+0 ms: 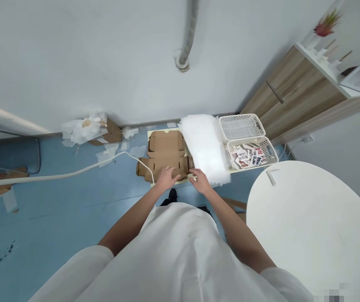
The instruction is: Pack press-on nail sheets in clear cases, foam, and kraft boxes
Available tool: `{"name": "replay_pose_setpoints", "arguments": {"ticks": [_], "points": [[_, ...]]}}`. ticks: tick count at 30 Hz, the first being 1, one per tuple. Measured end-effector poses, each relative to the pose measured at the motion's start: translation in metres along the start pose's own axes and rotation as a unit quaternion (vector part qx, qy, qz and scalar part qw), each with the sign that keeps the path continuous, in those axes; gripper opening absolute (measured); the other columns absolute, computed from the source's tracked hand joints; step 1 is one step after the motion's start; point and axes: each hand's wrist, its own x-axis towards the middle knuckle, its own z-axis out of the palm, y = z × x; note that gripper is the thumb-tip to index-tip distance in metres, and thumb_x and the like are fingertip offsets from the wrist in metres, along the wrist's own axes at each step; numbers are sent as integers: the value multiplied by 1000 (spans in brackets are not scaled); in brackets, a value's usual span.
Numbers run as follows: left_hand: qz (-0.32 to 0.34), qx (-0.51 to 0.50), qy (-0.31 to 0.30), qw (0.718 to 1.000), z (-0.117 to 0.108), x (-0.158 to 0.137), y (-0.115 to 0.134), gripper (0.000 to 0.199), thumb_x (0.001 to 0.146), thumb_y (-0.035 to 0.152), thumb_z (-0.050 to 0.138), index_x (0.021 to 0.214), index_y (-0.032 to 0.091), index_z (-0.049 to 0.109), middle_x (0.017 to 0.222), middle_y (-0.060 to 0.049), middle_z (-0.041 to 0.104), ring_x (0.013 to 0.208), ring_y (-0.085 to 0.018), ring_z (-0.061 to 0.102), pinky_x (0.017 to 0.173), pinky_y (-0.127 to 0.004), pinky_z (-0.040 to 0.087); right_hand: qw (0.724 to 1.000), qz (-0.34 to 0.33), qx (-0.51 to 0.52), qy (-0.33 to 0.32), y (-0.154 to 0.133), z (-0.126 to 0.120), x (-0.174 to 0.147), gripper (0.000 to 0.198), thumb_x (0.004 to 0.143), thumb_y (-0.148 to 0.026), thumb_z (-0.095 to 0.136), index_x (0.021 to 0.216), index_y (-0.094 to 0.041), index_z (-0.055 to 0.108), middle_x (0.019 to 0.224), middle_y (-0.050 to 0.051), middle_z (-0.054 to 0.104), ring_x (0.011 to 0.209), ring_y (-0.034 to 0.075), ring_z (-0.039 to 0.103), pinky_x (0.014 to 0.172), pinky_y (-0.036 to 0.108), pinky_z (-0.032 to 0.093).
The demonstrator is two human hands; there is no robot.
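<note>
A brown cardboard mailer box (167, 144), partly unfolded with its lid lying back, rests in front of me on a pale yellow surface. My left hand (166, 178) lies over the near edge of its base, thumb and fingers apart. At the box's right side flap, my right hand (200, 182) reaches in with thumb and fingers spread; whether the fingertips press on the cardboard is hard to make out. A white cable (139, 160) crosses the left end of the box and passes beside my left hand.
White foam sheets (203, 147) lie right of the box. Beyond them stand a white basket of clear packaging (241, 121) and another basket (272, 157) holding printed packets. A round white table (312, 226) is at right. Wrapping scraps (84, 128) and a carton (113, 132) lie left by the wall.
</note>
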Motion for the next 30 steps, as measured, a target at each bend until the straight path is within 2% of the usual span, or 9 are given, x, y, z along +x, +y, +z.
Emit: {"name": "replay_pose_setpoints", "arguments": {"ticks": [4, 8, 14, 19, 23, 26, 28, 30], "points": [[-19, 74, -61, 995, -15, -4, -43, 48, 71, 45, 63, 111, 18, 57, 113, -12, 57, 110, -30, 50, 91, -43, 40, 998, 22, -46, 36, -9, 36, 23, 39, 73, -25, 58, 110, -16, 61, 125, 14, 47, 123, 26, 42, 103, 43, 34], [-35, 89, -106, 990, -19, -8, -63, 56, 66, 47, 67, 113, 19, 56, 117, -13, 54, 112, -32, 47, 89, -42, 40, 995, 63, -69, 47, -7, 50, 33, 37, 68, -24, 63, 105, -17, 62, 124, 13, 52, 126, 28, 38, 105, 46, 32], [-13, 63, -103, 993, -21, -8, -73, 50, 69, 49, 65, 109, 19, 59, 116, -12, 54, 112, -31, 48, 88, -40, 40, 995, 63, -50, 65, -27, 33, 34, 34, 73, -29, 58, 105, -19, 64, 119, 11, 58, 114, 26, 51, 97, 45, 41], [36, 56, -104, 992, -27, -9, -70, 34, 87, 43, 42, 99, 19, 63, 102, -10, 61, 98, -25, 56, 83, -37, 40, 992, 51, -33, 110, -52, 18, 28, 32, 77, -32, 53, 103, -20, 65, 118, 9, 59, 104, 23, 57, 92, 42, 46], [65, 86, -109, 988, -32, -6, -66, 33, 92, 31, 33, 91, 19, 63, 89, -8, 64, 86, -21, 60, 79, -34, 39, 991, 41, -18, 128, -60, 8, 30, 34, 77, -34, 52, 105, -20, 65, 111, 9, 62, 91, 21, 61, 87, 42, 49], [73, 93, -91, 989, -33, -5, -64, 32, 93, 29, 32, 92, 18, 62, 90, -8, 65, 85, -20, 60, 78, -33, 38, 990, 48, 23, 128, -59, 7, 30, 53, 74, -37, 57, 124, -21, 51, 115, 10, 60, 84, 19, 61, 82, 41, 51], [81, 83, -76, 990, -34, -5, -64, 32, 93, 29, 31, 94, 18, 62, 90, -9, 65, 85, -21, 60, 78, -33, 37, 986, 69, 66, 140, -57, 13, 27, 79, 70, -39, 63, 139, -23, 29, 130, 12, 50, 91, 20, 61, 81, 40, 52], [88, 64, -60, 992, -34, -6, -65, 33, 93, 29, 31, 95, 18, 62, 92, -9, 65, 86, -21, 60, 79, -33, 37, 977, 99, 106, 157, -55, 23, 24, 99, 65, -41, 68, 144, -24, 10, 138, 16, 39, 101, 22, 59, 81, 39, 52]]}}
